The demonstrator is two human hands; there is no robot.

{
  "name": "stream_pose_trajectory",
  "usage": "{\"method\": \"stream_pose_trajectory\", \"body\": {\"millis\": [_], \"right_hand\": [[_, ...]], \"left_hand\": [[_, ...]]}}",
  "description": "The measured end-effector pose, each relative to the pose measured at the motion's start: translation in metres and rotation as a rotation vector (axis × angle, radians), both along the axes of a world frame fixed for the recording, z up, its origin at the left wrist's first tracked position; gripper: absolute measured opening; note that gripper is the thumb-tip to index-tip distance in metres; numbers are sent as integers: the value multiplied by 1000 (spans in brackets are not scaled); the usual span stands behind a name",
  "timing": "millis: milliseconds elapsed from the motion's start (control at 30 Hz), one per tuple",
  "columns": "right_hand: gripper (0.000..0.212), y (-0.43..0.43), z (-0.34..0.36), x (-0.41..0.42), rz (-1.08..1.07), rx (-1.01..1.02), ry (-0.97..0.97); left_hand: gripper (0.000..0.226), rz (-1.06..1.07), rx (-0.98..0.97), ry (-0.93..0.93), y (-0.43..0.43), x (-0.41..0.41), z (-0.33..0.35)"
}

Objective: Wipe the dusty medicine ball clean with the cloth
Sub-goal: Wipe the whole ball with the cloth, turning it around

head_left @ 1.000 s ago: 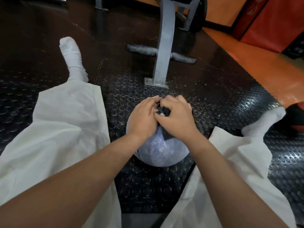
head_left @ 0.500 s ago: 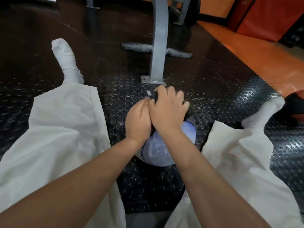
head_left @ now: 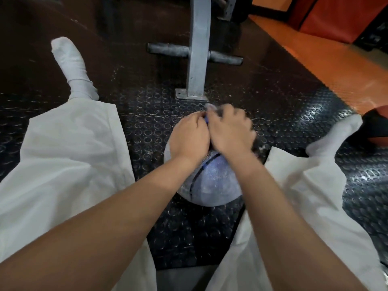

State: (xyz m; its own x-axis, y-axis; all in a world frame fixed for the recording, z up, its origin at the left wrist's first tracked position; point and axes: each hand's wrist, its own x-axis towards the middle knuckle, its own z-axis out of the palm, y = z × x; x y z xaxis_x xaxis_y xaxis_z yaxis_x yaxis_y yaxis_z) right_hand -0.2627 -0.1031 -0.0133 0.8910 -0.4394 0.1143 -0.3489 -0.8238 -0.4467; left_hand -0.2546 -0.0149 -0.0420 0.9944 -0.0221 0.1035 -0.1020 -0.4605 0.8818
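Observation:
A dusty blue medicine ball (head_left: 212, 183) with a dark seam sits on the studded black floor between my spread legs. My left hand (head_left: 189, 139) rests on the ball's top left, fingers curved over it. My right hand (head_left: 231, 133), blurred by motion, presses a dark cloth (head_left: 257, 147) onto the ball's top right. Only a dark edge of the cloth shows under and beside the right hand. The ball's near face is grey-white with dust.
A grey metal machine post (head_left: 198, 59) with a crossbar stands just beyond the ball. My white-trousered legs (head_left: 69, 156) lie on either side, socks at far left and right. An orange floor strip (head_left: 315, 57) and a dark-orange object (head_left: 378, 127) lie at right.
My right hand has slid with the cloth from the ball's top toward its right side. The left hand stays on the top left. The camera has tilted slightly.

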Motion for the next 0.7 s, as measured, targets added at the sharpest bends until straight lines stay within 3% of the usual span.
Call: {"method": "stream_pose_trajectory", "body": {"millis": [100,233,300,367,433,533,667,700], "right_hand": [[46,18,1,-10,94,-110,-62],[55,-13,-2,3,165,-78,-13],[60,-40,-8,19,102,120,93],[51,-61,-9,29,19,454,177],[48,-67,-9,30,-19,541,228],[57,-50,-9,25,-26,255,165],[43,5,-11,-19,115,-261,-62],[41,11,-10,-24,177,-310,-115]], "left_hand": [[28,1,-63,1,0,2,-4],[37,-2,-28,-84,4,-10,-8],[41,-13,-56,-116,4,-13,-9],[41,-10,-69,-131,1,-17,-13],[41,23,-39,-146,-4,-22,-14],[40,68,4,-129,-6,-19,-12],[40,24,-18,-20,4,-8,-11],[38,23,-36,-22,8,-9,-13]]}}
